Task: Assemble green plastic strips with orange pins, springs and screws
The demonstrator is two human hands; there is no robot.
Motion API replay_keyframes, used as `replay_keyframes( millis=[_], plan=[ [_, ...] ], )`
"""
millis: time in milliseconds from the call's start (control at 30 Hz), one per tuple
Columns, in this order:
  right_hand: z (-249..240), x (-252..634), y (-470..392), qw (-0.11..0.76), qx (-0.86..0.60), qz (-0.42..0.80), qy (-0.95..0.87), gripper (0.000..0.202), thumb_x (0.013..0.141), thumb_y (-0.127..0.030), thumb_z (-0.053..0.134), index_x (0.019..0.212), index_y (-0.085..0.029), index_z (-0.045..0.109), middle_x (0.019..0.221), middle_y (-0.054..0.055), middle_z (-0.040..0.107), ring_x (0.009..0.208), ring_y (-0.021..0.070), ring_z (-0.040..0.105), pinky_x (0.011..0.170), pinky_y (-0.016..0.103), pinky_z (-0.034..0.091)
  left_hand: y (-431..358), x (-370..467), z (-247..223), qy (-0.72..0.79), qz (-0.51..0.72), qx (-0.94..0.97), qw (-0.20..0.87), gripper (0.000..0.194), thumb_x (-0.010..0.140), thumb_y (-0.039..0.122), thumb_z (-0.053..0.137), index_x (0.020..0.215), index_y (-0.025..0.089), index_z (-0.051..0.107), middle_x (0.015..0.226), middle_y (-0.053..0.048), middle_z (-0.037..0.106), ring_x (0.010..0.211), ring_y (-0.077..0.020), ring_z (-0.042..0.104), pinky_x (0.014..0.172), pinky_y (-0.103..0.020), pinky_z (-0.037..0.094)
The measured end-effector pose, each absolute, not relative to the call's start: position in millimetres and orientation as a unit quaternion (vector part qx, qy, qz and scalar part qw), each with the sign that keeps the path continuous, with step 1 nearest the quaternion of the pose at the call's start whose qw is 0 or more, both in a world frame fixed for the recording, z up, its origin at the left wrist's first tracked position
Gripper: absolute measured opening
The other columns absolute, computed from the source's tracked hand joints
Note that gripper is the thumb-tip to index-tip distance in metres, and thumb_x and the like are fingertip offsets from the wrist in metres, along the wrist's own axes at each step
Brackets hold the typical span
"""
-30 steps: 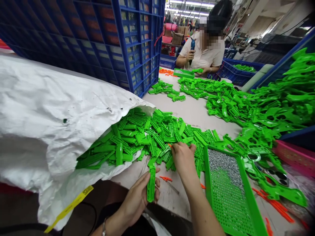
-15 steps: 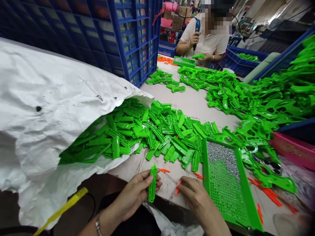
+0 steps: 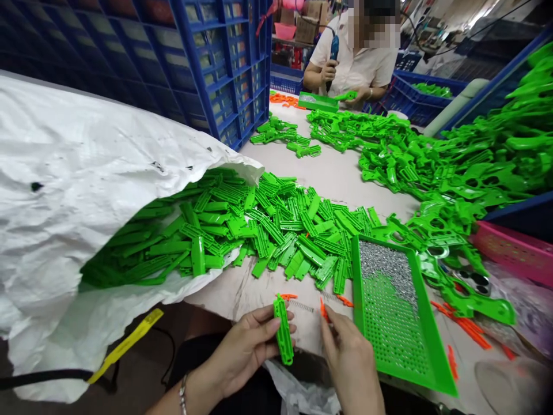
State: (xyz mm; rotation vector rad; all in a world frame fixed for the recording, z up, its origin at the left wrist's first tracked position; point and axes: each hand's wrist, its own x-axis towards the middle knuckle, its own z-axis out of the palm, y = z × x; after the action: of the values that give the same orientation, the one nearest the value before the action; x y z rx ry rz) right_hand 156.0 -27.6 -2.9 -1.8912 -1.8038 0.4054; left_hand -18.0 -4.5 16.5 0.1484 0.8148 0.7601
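Between thumb and fingers, my left hand (image 3: 253, 337) grips a long green plastic piece (image 3: 284, 333), its ribbed hollow side facing up. To its right, my right hand (image 3: 345, 351) pinches a small orange plastic part (image 3: 324, 311). On the table between and beyond the hands lie a thin metal spring (image 3: 301, 306) and another orange part (image 3: 287, 296). A second spring (image 3: 330, 295) and orange part (image 3: 345, 301) lie just past my right fingertips. A heap of similar green pieces (image 3: 298, 242) spills from a white sack (image 3: 78, 155) in front of my left hand.
A green perforated tray (image 3: 358, 288) with small silvery metal bits stands right of my right hand. Green gun-shaped shells (image 3: 406, 155) pile up at the right. A blue crate (image 3: 207, 57) stands at the left. Across the table a co-worker (image 3: 332, 57) holds a blue power screwdriver (image 3: 334, 47).
My right hand has lifted the orange part off the table and tilted it upright. The left hand has shifted slightly right with the green piece, which now leans the other way.
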Motion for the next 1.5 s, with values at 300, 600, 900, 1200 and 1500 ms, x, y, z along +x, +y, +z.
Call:
replay_keyframes(
  millis=[300,600,900,1200,1500],
  plan=[
    [21.0,128.5,-24.1,0.382,-0.564,0.344,-0.646,0.023,0.086,-0.018,0.042,0.103,-0.017,0.058,0.095,0.007,0.06,0.09,0.015,0.056,0.08,0.027,0.048,-10.7,-4.1,16.8,0.359,0.386,0.117,0.842,0.025,0.07,0.014,0.064,0.095,0.019,0.066,0.094,-0.006,0.066,0.088,-0.0168,0.058,0.078,-0.026,0.043],
    [22.1,125.5,-23.2,0.416,-0.555,0.273,-0.666,0.023,0.084,-0.013,0.045,0.102,-0.016,0.058,0.09,0.007,0.061,0.088,0.0152,0.055,0.076,0.027,0.049,-9.1,-1.5,16.2,0.373,0.401,0.13,0.826,0.027,0.068,0.014,0.066,0.095,0.02,0.066,0.095,-0.005,0.066,0.09,-0.0158,0.056,0.078,-0.024,0.042],
    [21.5,123.3,-31.7,0.369,-0.576,0.317,-0.656,0.03,0.087,-0.02,0.041,0.114,-0.024,0.051,0.109,0.007,0.05,0.104,0.016,0.046,0.086,0.029,0.044,-4.5,-4.0,14.1,0.362,0.384,0.125,0.84,0.022,0.071,0.013,0.063,0.093,0.016,0.067,0.092,-0.008,0.067,0.083,-0.0152,0.059,0.075,-0.025,0.046],
    [21.1,141.1,34.0,0.155,-0.629,0.111,-0.753,0.029,0.08,-0.008,0.047,0.105,-0.019,0.057,0.095,0.008,0.054,0.091,0.0246,0.046,0.078,0.041,0.038,3.3,-17.4,16.2,0.379,0.392,0.077,0.835,0.016,0.075,0.016,0.059,0.09,0.014,0.065,0.084,-0.009,0.068,0.079,-0.0192,0.063,0.072,-0.034,0.05],
    [10.9,137.4,44.7,0.077,-0.588,0.066,-0.803,0.028,0.079,-0.006,0.049,0.1,-0.022,0.058,0.09,0.006,0.055,0.086,0.0224,0.047,0.075,0.04,0.032,4.0,-34.0,11.7,0.43,0.403,0.07,0.805,0.019,0.072,0.019,0.063,0.09,0.013,0.064,0.089,-0.009,0.067,0.083,-0.0226,0.063,0.077,-0.039,0.05]
  ],
)
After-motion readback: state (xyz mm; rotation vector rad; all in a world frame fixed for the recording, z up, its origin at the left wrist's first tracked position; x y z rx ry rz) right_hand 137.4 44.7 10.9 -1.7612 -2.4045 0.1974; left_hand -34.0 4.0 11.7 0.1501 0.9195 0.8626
